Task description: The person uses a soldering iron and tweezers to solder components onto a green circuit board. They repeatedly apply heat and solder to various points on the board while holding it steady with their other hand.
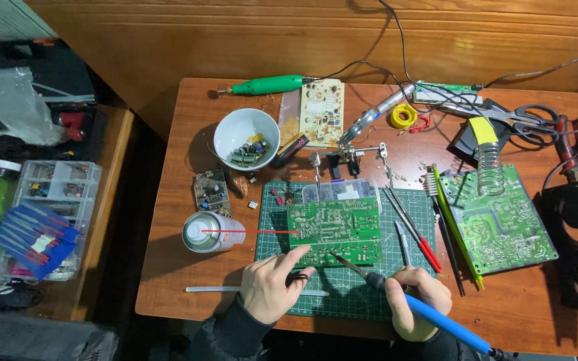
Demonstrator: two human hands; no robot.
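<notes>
A green circuit board (334,230) lies on a green cutting mat (342,297) at the middle of the wooden table. My left hand (270,284) rests on the mat at the board's near left corner, fingers curled around a small dark tool. My right hand (415,307) grips a soldering iron (436,317) with a blue handle. Its metal tip touches the board's near edge.
A spray can (210,232) with a red straw lies left of the mat. A white bowl (243,131) of parts, a green rotary tool (267,85), a second green board (503,224), an iron stand, scissors (526,119), tweezers and screwdrivers crowd the table. Parts boxes (55,194) sit far left.
</notes>
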